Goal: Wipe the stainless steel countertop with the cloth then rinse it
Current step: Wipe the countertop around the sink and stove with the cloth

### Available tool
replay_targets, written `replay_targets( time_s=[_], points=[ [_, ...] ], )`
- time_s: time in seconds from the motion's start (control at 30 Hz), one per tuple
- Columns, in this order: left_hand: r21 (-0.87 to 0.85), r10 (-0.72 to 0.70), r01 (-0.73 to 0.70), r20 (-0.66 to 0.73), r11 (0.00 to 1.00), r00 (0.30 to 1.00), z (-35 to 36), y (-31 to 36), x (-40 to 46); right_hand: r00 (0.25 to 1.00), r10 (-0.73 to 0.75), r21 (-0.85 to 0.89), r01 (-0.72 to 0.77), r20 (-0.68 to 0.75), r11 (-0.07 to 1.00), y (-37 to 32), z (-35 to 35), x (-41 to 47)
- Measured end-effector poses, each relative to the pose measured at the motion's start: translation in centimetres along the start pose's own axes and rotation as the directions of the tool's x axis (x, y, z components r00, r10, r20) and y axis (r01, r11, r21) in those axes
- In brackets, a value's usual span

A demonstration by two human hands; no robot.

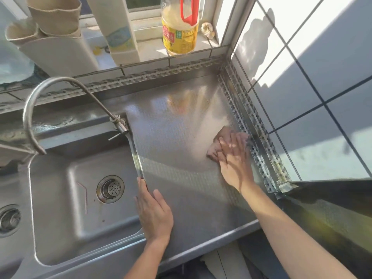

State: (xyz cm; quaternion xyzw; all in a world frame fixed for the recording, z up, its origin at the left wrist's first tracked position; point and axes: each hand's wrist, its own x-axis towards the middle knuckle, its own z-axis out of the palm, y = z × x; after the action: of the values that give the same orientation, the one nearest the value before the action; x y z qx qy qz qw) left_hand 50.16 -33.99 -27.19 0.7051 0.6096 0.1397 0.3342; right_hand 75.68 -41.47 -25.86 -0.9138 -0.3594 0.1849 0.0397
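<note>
- Sunlight is falling across a tiled kitchen corner, where a stainless steel countertop [181,127] is running from the near edge to a sill at the far side; a bottle of cooking oil [179,27] is standing on that sill.
- To the left of the countertop a sink [60,228] is sitting with its drain [110,189] showing, and a curved tap [60,97] is arching over its far left corner.
- A pinkish cloth [218,141] is lying bunched on the right side of the countertop, just beside the perforated metal strip [251,137] along the tiled wall.
- The right hand [234,158] is pressing flat on the cloth, fingers spread apart and blurred, so it is probably sweeping.
- The left hand [154,210] is resting on the countertop's left edge by the sink, fingers together and laid flat, gripping nothing.
- The cloth is looking thin, crumpled and faded, its far edge poking out beyond the fingertips.
- It is likely handling as soft, light and limp, perhaps damp; a flat palm on top is suiting the wiping, while pinching a gathered bunch would be better for carrying it to the tap.
- Rinsing is not yet started, judging by the cloth being well apart from the sink.
</note>
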Motion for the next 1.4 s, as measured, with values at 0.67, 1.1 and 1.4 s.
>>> replay_targets(
  time_s=[0.67, 1.1, 1.4],
  points=[
    [-0.269, -0.132, 0.102, -0.094, 0.958, 0.987, 0.9, 5.0, 10.3, 0.999, -0.033, -0.045, 0.035, 0.037, 0.998, 1.7, 0.0, -0.5],
    [-0.02, -0.108, 0.106, -0.171, 0.994, 0.979, 2.6, 3.9, 10.6, 0.911, -0.413, -0.018, 0.413, -0.004, 0.911, -10.2, 2.6, 2.1],
    [0.069, -0.135, 0.15, -0.18, 0.986, 0.974, 2.7, 4.5, 10.6, 0.992, -0.126, 0.0, 0.126, -0.005, 0.992, -1.6, -2.8, 11.1]
  ],
)
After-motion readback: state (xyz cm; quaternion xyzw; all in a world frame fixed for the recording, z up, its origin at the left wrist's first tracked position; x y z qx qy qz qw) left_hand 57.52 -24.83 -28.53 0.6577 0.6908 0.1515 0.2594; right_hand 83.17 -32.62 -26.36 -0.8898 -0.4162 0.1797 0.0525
